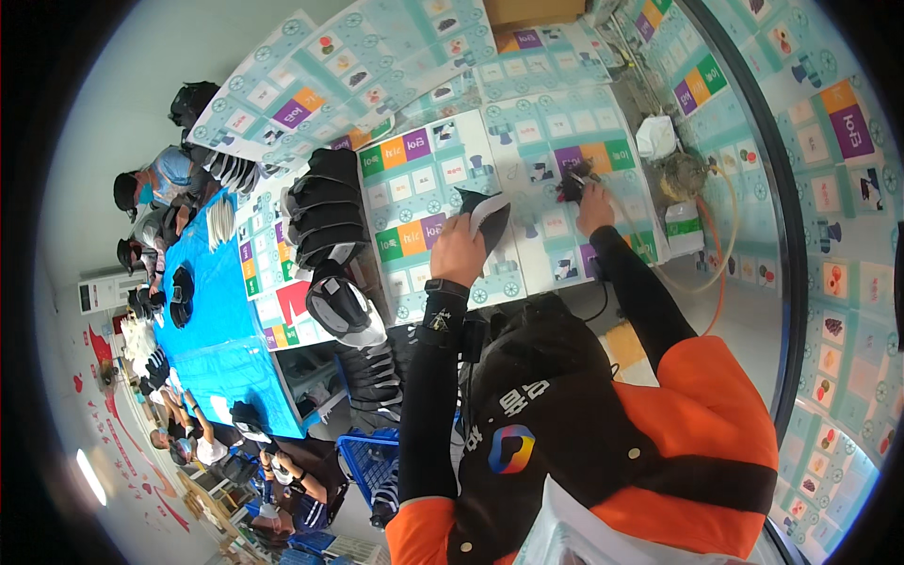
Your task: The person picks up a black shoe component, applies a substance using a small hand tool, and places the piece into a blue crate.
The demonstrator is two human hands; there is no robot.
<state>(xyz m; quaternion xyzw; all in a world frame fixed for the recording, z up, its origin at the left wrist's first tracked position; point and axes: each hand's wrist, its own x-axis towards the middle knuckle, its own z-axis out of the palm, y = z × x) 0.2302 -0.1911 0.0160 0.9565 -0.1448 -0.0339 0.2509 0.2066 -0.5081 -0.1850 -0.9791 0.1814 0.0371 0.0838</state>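
Cap piece (483, 215) — dark outside, pale lining showing — lying on the printed paper covering of the table (527, 151), just beyond the wearer's chest. Pinned at its near edge by the left hand (458, 252), fingers closed on the fabric. Off to the right, a small dark tool (573, 182) pinched in the right hand (593, 202), tip down near the paper, apart from the cap piece. Best handled, by the look of it, with the fabric kept flat and taut under the left hand and the tool brought over slowly. Left of this, a row of stacked dark caps (325, 212), one more cap (344, 311) at the near end. Tool's kind too small to tell — fingertips of both hands hard to make out.
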